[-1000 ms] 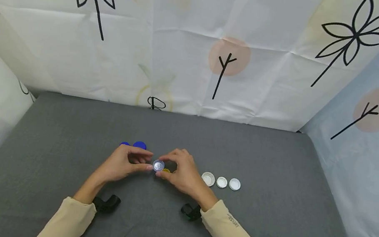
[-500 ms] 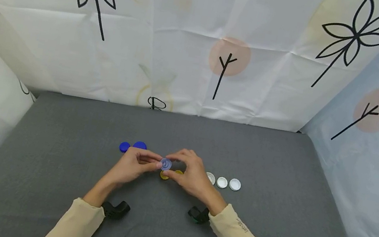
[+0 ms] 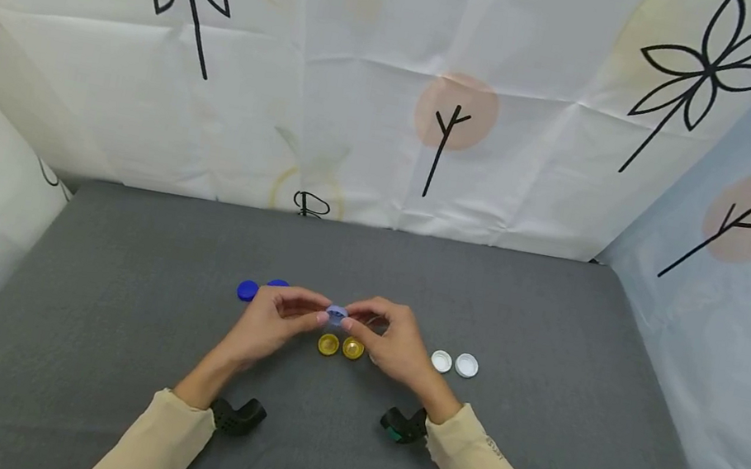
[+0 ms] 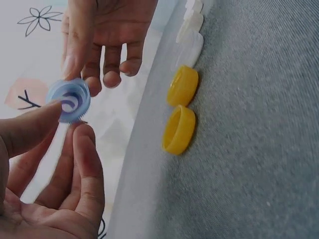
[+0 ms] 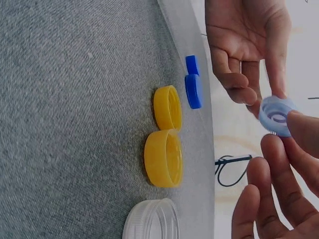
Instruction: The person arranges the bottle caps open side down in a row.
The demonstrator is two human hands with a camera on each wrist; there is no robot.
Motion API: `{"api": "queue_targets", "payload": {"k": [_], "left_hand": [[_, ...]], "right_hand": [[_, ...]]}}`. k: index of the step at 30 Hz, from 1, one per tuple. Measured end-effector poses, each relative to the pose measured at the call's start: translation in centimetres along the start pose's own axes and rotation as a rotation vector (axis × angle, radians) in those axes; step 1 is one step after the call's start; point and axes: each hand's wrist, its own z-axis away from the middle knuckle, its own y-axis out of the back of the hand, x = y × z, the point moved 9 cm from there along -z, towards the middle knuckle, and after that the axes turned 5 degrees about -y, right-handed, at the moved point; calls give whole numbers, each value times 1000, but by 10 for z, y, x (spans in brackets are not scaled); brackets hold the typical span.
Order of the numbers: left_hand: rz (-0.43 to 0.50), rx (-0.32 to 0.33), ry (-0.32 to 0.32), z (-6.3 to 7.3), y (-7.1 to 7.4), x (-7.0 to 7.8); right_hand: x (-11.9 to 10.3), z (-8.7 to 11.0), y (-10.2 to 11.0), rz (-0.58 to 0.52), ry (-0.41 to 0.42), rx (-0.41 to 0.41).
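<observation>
Above the grey table, a translucent light-blue bottle cap [image 3: 336,314] is held between both hands. My left hand [image 3: 274,317] pinches its left edge with thumb and fingertips. From the other side, my right hand [image 3: 394,340] pinches the right edge. In the left wrist view, the cap's [image 4: 76,112] hollow inside with a ring shows, and its rim has fine ridges. Two yellow bottle caps, one [image 3: 328,344] beside the other [image 3: 353,348], lie hollow side up just below the hands. A clear cap [image 5: 152,221] on the table is mostly hidden by the right hand in the head view.
Two dark-blue caps [image 3: 247,291] lie behind the left hand, one partly covered by it. White caps [image 3: 441,361] sit in a row to the right. Patterned white cloth [image 3: 369,99] stands behind the grey table [image 3: 520,310].
Both hands have moved to the right and slightly up with the light-blue cap. The cap has tilted from facing the camera to nearly edge-on. The yellow caps have come into full view.
</observation>
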Motion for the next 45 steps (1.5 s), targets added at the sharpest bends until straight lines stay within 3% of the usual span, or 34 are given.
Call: {"api": "queue_targets", "payload": {"k": [6, 10, 13, 18, 24, 27, 30, 38, 45], "left_hand": [[34, -30, 86, -3, -10, -2], [49, -38, 118, -4, -13, -1], [68, -43, 105, -4, -15, 2], [62, -92, 22, -5, -20, 8], [-180, -135, -106, -6, -20, 19], [-273, -137, -126, -7, -18, 21], [-374, -105, -140, -9, -9, 21], [-650, 78, -192, -19, 28, 12], [-806, 94, -173, -27, 39, 2]], "right_hand": [[-9, 3, 7, 19, 86, 68], [-12, 6, 10, 28, 102, 69], [-10, 7, 10, 36, 72, 40], [-2, 7, 9, 28, 16, -14], [-1, 8, 9, 8, 13, -10], [0, 9, 9, 24, 13, 7], [0, 9, 8, 42, 12, 16], [3, 11, 3, 84, 15, -10], [10, 11, -6, 177, -10, -70]]}}
